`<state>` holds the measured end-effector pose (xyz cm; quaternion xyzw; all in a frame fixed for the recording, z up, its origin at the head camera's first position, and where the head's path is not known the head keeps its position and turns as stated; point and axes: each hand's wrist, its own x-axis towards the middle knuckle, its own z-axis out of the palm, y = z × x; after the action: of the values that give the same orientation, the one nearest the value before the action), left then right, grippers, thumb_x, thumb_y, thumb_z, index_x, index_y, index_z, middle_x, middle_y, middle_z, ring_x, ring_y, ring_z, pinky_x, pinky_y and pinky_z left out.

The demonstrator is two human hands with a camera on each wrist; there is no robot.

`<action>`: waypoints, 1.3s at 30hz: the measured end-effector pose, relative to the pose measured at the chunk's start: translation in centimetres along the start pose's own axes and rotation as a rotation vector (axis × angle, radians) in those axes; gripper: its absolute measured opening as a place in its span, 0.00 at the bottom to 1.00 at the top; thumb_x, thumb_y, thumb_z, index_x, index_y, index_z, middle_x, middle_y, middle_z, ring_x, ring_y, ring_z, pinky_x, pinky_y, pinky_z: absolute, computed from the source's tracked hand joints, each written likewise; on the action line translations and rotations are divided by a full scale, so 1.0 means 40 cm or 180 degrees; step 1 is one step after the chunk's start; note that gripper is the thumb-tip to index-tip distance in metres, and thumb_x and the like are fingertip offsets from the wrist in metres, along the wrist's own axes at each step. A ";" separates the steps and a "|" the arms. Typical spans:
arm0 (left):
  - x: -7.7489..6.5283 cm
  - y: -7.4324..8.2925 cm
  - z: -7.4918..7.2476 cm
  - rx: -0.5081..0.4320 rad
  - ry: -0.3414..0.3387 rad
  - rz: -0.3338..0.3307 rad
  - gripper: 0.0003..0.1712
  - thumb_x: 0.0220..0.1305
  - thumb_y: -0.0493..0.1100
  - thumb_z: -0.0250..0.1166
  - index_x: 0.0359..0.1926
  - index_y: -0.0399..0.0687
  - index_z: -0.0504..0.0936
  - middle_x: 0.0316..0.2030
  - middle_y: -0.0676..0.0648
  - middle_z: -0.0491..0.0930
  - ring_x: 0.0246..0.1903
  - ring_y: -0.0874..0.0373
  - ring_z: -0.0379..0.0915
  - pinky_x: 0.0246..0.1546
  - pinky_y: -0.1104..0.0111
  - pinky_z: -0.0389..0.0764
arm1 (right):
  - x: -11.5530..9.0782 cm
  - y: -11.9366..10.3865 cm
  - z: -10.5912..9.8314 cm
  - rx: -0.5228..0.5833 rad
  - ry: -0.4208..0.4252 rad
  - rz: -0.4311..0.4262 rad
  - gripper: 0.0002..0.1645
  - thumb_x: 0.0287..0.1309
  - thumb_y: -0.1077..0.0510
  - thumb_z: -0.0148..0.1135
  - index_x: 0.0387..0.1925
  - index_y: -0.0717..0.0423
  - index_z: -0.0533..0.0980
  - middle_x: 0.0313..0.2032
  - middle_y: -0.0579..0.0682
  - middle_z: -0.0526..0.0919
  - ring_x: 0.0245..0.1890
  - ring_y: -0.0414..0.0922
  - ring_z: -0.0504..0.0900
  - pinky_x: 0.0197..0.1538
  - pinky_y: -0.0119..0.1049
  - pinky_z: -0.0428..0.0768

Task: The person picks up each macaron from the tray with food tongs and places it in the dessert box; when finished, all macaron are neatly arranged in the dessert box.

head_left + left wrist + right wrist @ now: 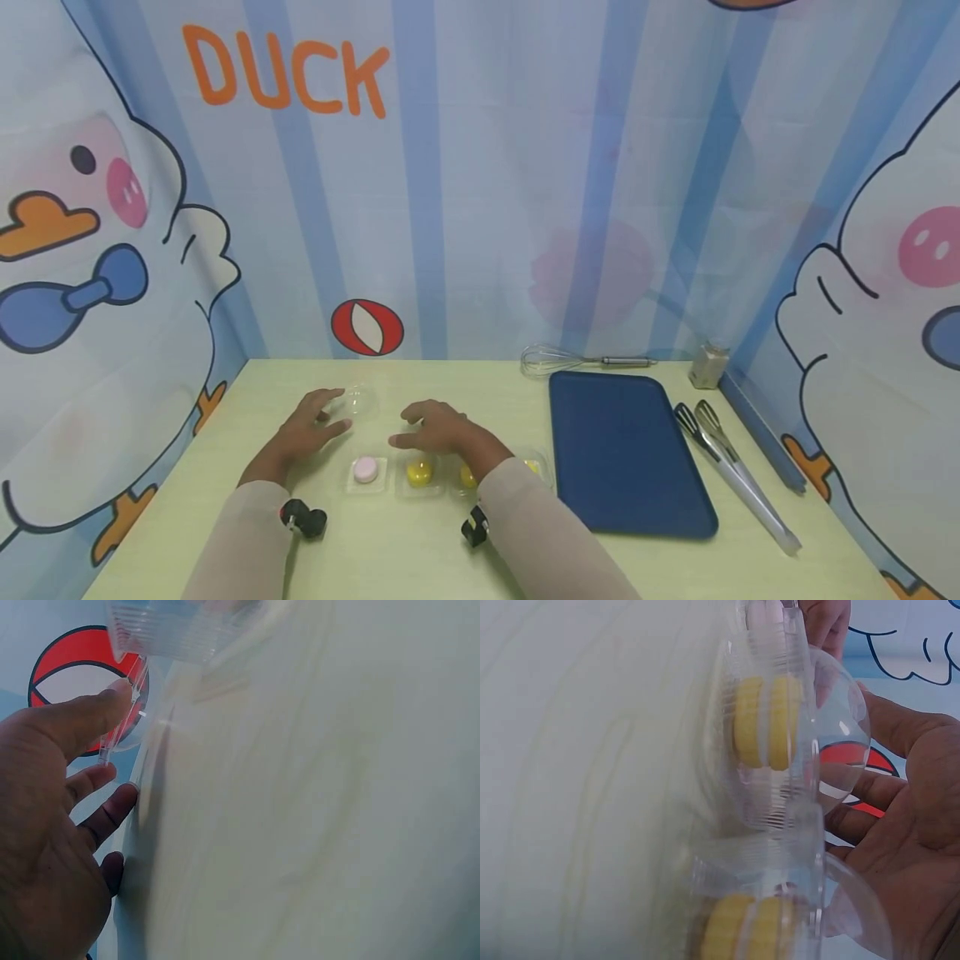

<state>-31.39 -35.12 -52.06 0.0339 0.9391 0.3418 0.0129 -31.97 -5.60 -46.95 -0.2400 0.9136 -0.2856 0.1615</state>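
Note:
My left hand (306, 427) reaches over the back left of the table, fingers spread and loosely bent. A clear plastic dome lid (362, 401) lies just beyond its fingertips; in the left wrist view the thumb overlaps the lid's edge. Nearer to me, a pink macaron (365, 470) sits in a lidless clear square box. My right hand (437, 428) hovers palm down behind the row of boxes, holding nothing, fingers loosely bent. Beside the pink one stands a yellow macaron (419, 473) in a box with a domed lid (845, 724). Another yellow macaron (468, 477) is partly hidden by the right forearm.
Right of the forearm, one more boxed yellow macaron (531, 466) stands near a dark blue tray (630, 454). A whisk (585, 362) lies behind the tray. Tongs (738, 475), a small metallic box (708, 367) and a long blue bar (761, 429) are at the right.

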 end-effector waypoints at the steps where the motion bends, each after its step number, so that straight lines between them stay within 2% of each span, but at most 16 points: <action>1: 0.001 0.000 0.001 0.0020 0.0001 -0.0011 0.42 0.79 0.53 0.66 0.83 0.46 0.60 0.82 0.30 0.53 0.71 0.29 0.70 0.72 0.29 0.69 | 0.000 0.000 0.000 -0.0003 -0.0003 0.0002 0.38 0.72 0.33 0.66 0.73 0.49 0.78 0.71 0.50 0.82 0.73 0.51 0.79 0.81 0.72 0.62; 10: 0.007 0.006 -0.001 0.0089 0.0001 -0.0046 0.42 0.78 0.53 0.66 0.83 0.47 0.60 0.85 0.31 0.47 0.74 0.26 0.67 0.75 0.25 0.62 | 0.001 0.000 0.000 -0.0001 -0.0020 -0.0015 0.37 0.73 0.34 0.66 0.72 0.49 0.78 0.71 0.50 0.82 0.73 0.51 0.80 0.81 0.72 0.63; 12: 0.007 0.006 -0.002 0.0091 0.0003 -0.0044 0.41 0.79 0.53 0.66 0.83 0.47 0.60 0.85 0.31 0.49 0.74 0.26 0.68 0.75 0.26 0.63 | 0.001 0.001 0.001 -0.0017 -0.0032 -0.0023 0.37 0.73 0.33 0.65 0.73 0.49 0.78 0.72 0.50 0.82 0.73 0.51 0.80 0.81 0.71 0.63; 17: 0.003 0.013 -0.002 0.0082 0.0028 -0.0032 0.39 0.79 0.52 0.65 0.82 0.48 0.62 0.84 0.33 0.54 0.72 0.28 0.70 0.73 0.18 0.55 | -0.003 0.002 -0.003 -0.0065 -0.0013 -0.0007 0.36 0.73 0.33 0.65 0.72 0.48 0.79 0.71 0.49 0.83 0.72 0.50 0.80 0.81 0.71 0.64; 19: 0.000 0.017 -0.004 0.0081 0.0042 0.0000 0.39 0.79 0.52 0.65 0.82 0.47 0.63 0.83 0.32 0.56 0.71 0.29 0.71 0.72 0.18 0.56 | -0.005 0.002 -0.006 -0.0059 -0.0010 0.0002 0.36 0.73 0.33 0.66 0.72 0.48 0.79 0.70 0.49 0.83 0.72 0.50 0.80 0.81 0.71 0.63; 21: -0.003 0.019 -0.004 0.0071 0.0058 0.0047 0.38 0.79 0.51 0.66 0.82 0.46 0.64 0.83 0.32 0.56 0.70 0.29 0.71 0.73 0.22 0.62 | -0.007 0.002 -0.008 -0.0034 -0.0016 0.0001 0.36 0.73 0.33 0.66 0.72 0.48 0.79 0.71 0.50 0.83 0.72 0.51 0.80 0.81 0.71 0.63; 24: -0.012 0.020 -0.005 0.0036 0.0097 0.0180 0.38 0.79 0.49 0.66 0.81 0.42 0.64 0.82 0.29 0.57 0.67 0.29 0.73 0.71 0.30 0.72 | -0.010 0.001 -0.009 -0.0034 -0.0028 0.0003 0.36 0.73 0.33 0.65 0.72 0.48 0.79 0.71 0.50 0.82 0.73 0.51 0.79 0.81 0.71 0.63; 26: -0.019 0.019 -0.005 -0.0011 0.0145 0.0288 0.37 0.79 0.47 0.66 0.80 0.41 0.65 0.81 0.29 0.58 0.65 0.29 0.74 0.69 0.33 0.75 | -0.010 0.001 -0.009 -0.0031 -0.0030 0.0012 0.36 0.73 0.33 0.65 0.72 0.48 0.79 0.71 0.50 0.82 0.74 0.52 0.79 0.81 0.71 0.63; 32: -0.041 0.023 -0.008 -0.0114 0.0299 0.0623 0.35 0.77 0.43 0.68 0.79 0.40 0.68 0.79 0.29 0.61 0.62 0.30 0.78 0.65 0.33 0.78 | -0.009 -0.002 -0.009 -0.0018 -0.0015 0.0027 0.37 0.73 0.34 0.65 0.73 0.48 0.78 0.71 0.50 0.82 0.74 0.52 0.78 0.82 0.72 0.61; 39: -0.062 0.051 0.000 -0.0098 0.0397 0.0979 0.35 0.75 0.41 0.70 0.78 0.42 0.70 0.79 0.31 0.64 0.62 0.31 0.80 0.62 0.33 0.81 | -0.009 -0.005 -0.010 0.0095 0.0033 -0.0092 0.37 0.75 0.37 0.64 0.75 0.51 0.75 0.69 0.51 0.85 0.73 0.52 0.80 0.81 0.74 0.60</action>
<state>-28.80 -33.73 -50.76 0.1558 0.9164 0.3555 -0.0974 -31.79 -5.37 -46.47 -0.2492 0.9065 -0.3028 0.1561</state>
